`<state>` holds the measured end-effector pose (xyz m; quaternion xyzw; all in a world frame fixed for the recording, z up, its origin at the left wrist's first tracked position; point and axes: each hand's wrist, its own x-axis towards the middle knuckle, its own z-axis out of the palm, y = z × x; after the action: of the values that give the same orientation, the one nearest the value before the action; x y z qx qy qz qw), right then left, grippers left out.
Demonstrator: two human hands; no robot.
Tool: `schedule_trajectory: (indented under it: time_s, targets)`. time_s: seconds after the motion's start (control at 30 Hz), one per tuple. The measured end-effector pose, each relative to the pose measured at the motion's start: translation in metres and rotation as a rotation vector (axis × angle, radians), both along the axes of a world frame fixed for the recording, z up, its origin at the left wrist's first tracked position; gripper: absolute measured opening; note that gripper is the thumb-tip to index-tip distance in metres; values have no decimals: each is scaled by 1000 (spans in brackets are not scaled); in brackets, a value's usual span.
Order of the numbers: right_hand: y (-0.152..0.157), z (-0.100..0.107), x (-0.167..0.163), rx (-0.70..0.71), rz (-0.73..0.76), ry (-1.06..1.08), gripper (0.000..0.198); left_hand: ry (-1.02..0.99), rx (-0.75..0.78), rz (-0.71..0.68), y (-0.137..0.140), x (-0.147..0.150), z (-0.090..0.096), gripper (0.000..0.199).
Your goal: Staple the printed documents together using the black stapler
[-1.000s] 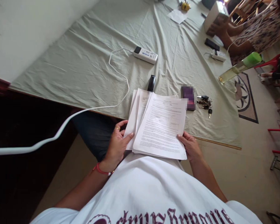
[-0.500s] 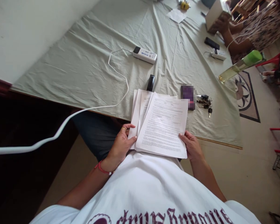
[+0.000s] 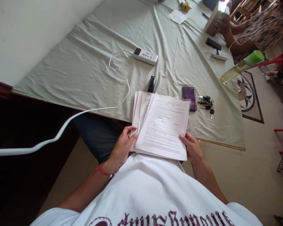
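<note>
your left hand [image 3: 124, 144] has shifted inward a little over the last second, so the loose papers [image 3: 163, 128] fan out slightly less along their lower left side. your right hand [image 3: 192, 146] has barely moved. that reads as a slightly neater stack, though not a squared one: the sheets behind the top page stick out on the left.

both your hands are nearly closed on the papers. the left pinches the edge of the lower sheets between thumb and fingers; the right has its thumb on the top page at the right edge, its other fingers mostly hidden behind.

you hold the papers across the near edge of the desk [image 3: 85, 72], the lower part off it against your shirt [image 3: 153, 185], the upper part over it. whether they touch the desk cloth, you cannot tell from here. a black gadget [image 3: 151, 83] is just beyond their top edge, and the keys [image 3: 207, 103] lie to their right, toward the desk's near right corner.
</note>
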<state>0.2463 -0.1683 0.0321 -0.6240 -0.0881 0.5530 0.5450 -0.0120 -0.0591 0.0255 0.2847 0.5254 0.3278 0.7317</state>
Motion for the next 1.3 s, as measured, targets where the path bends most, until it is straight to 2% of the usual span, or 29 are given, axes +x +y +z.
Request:
schedule_trajectory:
  time_s: [0.2,0.57,0.8,1.17,1.3]
  targets:
    - [1,-1,-4,21,12,20,45,-4,69,-24,-2,-1,-4,59]
    - [-4,-14,-3,19,58,55,44,-18,57,59,1,1,-2,58]
    - [-4,-19,1,-14,40,-65,40,3,71,62,1,-1,-8,46]
    - [-4,-13,5,-35,38,26,43,-8,51,62,0,0,-7,49]
    - [-4,-15,6,-64,8,-48,45,-6,82,68,0,-1,-10,45]
